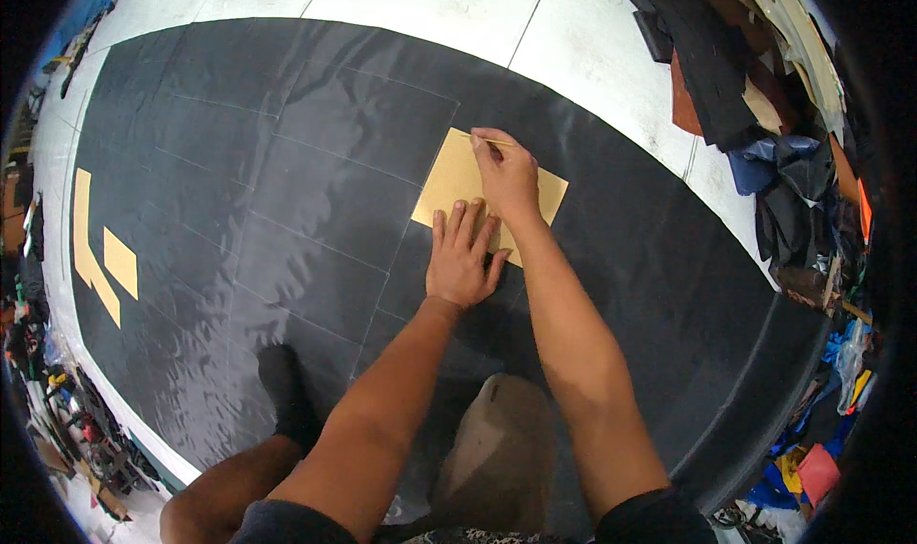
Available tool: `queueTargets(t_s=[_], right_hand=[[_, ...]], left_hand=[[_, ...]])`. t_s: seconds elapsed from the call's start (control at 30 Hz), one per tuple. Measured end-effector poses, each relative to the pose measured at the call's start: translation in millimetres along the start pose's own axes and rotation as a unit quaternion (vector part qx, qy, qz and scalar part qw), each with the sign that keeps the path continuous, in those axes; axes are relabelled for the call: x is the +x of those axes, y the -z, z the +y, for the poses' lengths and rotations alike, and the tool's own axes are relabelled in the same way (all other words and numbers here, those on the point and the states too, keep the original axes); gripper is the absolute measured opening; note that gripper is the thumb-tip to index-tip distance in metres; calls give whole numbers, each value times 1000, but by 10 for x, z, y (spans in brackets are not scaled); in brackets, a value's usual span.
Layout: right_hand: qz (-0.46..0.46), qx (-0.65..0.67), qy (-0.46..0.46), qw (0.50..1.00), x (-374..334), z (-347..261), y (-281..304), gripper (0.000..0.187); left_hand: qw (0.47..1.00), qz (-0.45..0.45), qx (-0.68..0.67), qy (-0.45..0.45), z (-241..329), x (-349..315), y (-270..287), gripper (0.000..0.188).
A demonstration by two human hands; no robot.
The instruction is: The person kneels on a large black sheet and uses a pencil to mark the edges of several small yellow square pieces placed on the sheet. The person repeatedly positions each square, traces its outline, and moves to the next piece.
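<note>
A yellow rectangular card (447,178) lies flat on a large sheet of black material (353,248) marked with thin pale outlines. My left hand (462,260) presses on the card's near edge, its fingers spread. At the card's far edge, my right hand (508,176) pinches a thin yellowish stick (497,142), with its tip close to the far-left corner. The stick's exact kind is too small to make out. Part of the card is hidden under my right hand and wrist.
On the sheet's left side are two more yellow pieces, a long bent one (84,229) and a small four-sided one (120,261). Dark scraps (702,62) pile up on the white floor (420,4) at the far right. Coloured scraps (817,472) clutter the near right.
</note>
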State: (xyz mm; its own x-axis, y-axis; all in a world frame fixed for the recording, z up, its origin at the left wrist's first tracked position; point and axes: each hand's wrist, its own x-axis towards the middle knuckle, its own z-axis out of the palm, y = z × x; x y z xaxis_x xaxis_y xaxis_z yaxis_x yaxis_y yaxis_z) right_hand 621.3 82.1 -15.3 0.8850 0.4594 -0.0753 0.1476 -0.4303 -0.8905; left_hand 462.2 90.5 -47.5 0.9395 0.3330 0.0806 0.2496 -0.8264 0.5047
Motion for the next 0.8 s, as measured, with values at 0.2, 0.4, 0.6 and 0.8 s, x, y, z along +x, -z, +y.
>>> queueTargets(t_s=[0.2, 0.4, 0.6, 0.8], right_hand=[[-7, -14, 9, 1000, 191, -23, -119, 27], [-17, -56, 38, 998, 219, 27, -112, 26], [43, -146, 79, 985, -47, 365, 483, 25], [77, -129, -45, 988, -336, 553, 988, 21]], left_hand=[[1000, 8, -9, -4, 35, 11, 8, 61], [1000, 3, -6, -3, 40, 15, 14, 62], [1000, 17, 7, 0, 71, 34, 28, 61], [1000, 13, 17, -1, 51, 31, 0, 62]])
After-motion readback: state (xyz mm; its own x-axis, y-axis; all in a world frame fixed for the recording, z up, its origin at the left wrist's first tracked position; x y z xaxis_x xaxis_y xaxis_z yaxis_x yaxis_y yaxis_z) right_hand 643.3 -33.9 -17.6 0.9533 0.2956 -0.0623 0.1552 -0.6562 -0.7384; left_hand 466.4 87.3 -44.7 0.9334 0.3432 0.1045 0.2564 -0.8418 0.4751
